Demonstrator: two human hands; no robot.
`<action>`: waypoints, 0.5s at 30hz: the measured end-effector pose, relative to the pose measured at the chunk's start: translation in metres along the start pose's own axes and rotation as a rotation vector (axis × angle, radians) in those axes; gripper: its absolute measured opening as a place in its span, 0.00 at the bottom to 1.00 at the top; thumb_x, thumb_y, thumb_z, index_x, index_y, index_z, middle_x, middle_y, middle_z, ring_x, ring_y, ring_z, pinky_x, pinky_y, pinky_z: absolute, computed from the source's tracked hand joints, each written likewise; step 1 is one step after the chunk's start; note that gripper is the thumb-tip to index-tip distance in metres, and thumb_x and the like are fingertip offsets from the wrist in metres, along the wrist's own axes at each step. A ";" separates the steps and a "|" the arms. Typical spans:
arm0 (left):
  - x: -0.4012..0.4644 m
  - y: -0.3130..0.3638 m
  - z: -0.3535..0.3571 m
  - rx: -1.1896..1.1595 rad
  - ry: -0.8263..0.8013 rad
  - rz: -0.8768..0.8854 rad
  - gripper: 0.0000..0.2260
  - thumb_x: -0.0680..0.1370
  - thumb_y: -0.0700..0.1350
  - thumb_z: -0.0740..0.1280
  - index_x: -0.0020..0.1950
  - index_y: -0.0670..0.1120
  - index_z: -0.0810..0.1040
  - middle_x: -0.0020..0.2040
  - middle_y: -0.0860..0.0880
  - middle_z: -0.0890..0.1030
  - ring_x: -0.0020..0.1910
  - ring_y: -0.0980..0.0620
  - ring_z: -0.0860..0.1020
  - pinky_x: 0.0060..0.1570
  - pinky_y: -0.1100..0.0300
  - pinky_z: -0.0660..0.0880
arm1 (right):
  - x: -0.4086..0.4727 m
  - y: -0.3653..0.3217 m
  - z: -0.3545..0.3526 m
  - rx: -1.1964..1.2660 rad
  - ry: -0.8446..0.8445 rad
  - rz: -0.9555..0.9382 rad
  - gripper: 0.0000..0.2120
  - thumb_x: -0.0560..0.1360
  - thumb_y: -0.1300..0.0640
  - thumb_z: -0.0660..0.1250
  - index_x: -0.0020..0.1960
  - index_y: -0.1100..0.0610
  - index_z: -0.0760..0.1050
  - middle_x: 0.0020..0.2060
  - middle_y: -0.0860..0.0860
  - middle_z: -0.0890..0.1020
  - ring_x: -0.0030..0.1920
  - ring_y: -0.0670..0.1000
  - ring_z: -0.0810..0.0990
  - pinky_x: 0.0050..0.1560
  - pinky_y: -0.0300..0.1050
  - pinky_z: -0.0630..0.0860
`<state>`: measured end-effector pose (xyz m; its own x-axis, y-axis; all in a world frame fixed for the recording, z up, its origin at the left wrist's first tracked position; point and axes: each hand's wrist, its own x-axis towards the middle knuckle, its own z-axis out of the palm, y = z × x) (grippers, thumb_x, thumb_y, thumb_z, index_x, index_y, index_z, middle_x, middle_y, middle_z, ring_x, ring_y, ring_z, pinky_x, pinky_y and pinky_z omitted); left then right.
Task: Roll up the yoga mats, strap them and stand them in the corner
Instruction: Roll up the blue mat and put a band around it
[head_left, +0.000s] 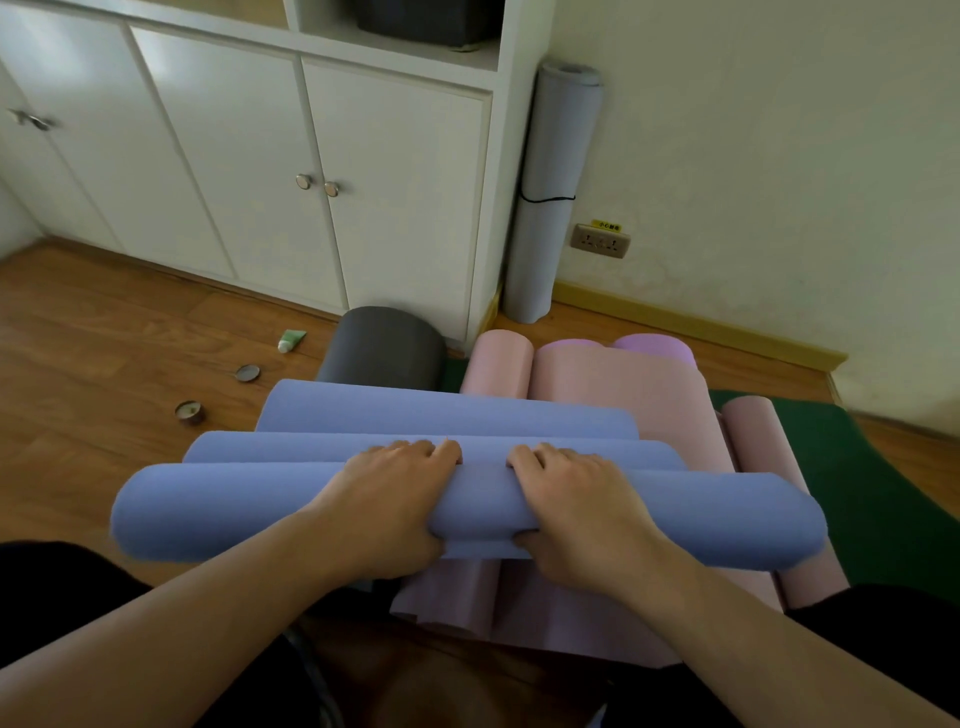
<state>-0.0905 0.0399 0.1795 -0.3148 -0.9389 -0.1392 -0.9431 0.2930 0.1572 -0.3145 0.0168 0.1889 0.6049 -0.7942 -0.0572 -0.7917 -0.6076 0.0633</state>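
Note:
A blue yoga mat (218, 514) lies across the pile in front of me, its near end rolled into a thick roll, with more loose folds of it behind. My left hand (387, 504) and my right hand (582, 509) both grip the roll near its middle, fingers over the top and thumbs under the near side. Beneath it lie pink mats (613, 384), a purple mat (654, 345) and a green mat (857, 483). A dark grey rolled mat (382, 345) lies behind. A grey rolled mat (553, 192), tied with a black strap, stands upright in the corner.
White cabinets (249, 171) line the back wall. On the wooden floor at left lie a small green tube (291, 340), a round lid (247, 372) and a small tin candle (189, 412). A wall socket (600, 241) sits low on the right wall.

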 end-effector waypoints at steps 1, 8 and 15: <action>-0.001 0.000 0.002 0.035 0.027 0.026 0.32 0.69 0.62 0.74 0.69 0.54 0.67 0.64 0.53 0.74 0.60 0.50 0.76 0.59 0.52 0.77 | 0.000 0.001 -0.002 0.009 0.014 0.002 0.26 0.73 0.44 0.74 0.64 0.53 0.69 0.55 0.51 0.79 0.52 0.57 0.80 0.45 0.52 0.72; 0.006 0.001 -0.001 0.120 0.232 0.038 0.27 0.66 0.52 0.77 0.61 0.49 0.73 0.51 0.50 0.80 0.46 0.47 0.81 0.43 0.52 0.77 | 0.003 0.004 0.000 0.000 0.132 0.020 0.41 0.58 0.44 0.83 0.65 0.57 0.72 0.51 0.54 0.82 0.46 0.57 0.83 0.47 0.54 0.82; 0.003 0.001 -0.010 0.063 0.174 0.004 0.26 0.74 0.59 0.71 0.69 0.54 0.68 0.62 0.54 0.80 0.59 0.50 0.80 0.57 0.53 0.77 | -0.001 0.001 0.009 -0.058 0.117 0.060 0.43 0.53 0.46 0.85 0.61 0.57 0.69 0.49 0.56 0.79 0.43 0.58 0.79 0.41 0.54 0.79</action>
<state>-0.0913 0.0353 0.1889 -0.3003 -0.9533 0.0336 -0.9486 0.3021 0.0947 -0.3166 0.0169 0.1797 0.5649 -0.8226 0.0645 -0.8227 -0.5555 0.1207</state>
